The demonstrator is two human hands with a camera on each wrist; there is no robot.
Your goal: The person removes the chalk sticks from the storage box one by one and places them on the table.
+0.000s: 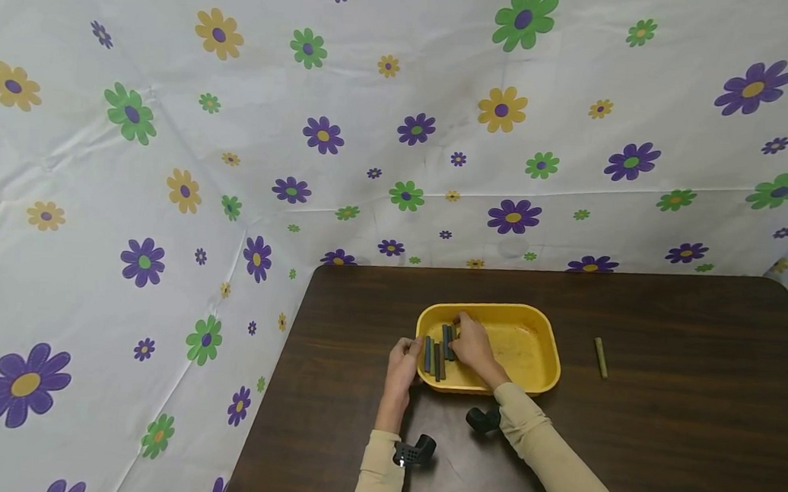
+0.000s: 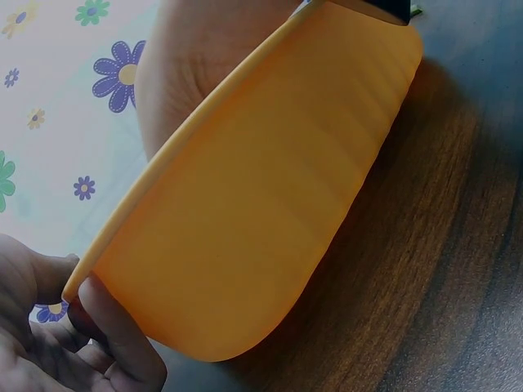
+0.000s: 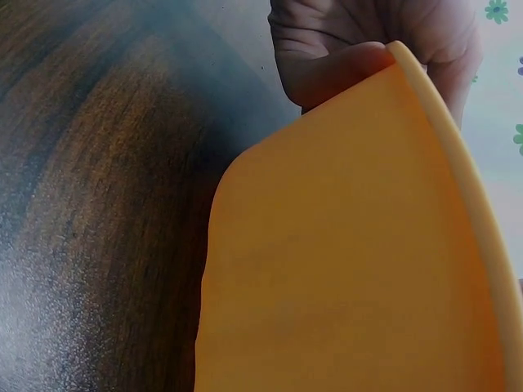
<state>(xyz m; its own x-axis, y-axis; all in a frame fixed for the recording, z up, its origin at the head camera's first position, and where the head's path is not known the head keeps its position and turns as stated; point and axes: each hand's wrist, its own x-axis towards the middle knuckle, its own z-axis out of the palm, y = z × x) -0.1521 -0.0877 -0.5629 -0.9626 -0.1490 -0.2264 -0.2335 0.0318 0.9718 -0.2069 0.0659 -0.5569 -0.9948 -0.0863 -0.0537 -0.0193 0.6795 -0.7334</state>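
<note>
A yellow plastic basin stands on the table, with several slim sticks in dark grey, green and brown lying side by side at its left end. My left hand holds the basin's left rim; in the left wrist view the fingers of that hand are bent over the rim. Reaching over the front wall, my right hand pinches a dark stick at the right of the row. The basin's wall hides that stick in both wrist views. A hand at the rim shows in the right wrist view.
An olive-coloured stick lies on the dark wooden table to the right of the basin. A white flowered sheet hangs behind the table and along its left side. Small black cameras are strapped at the wrists.
</note>
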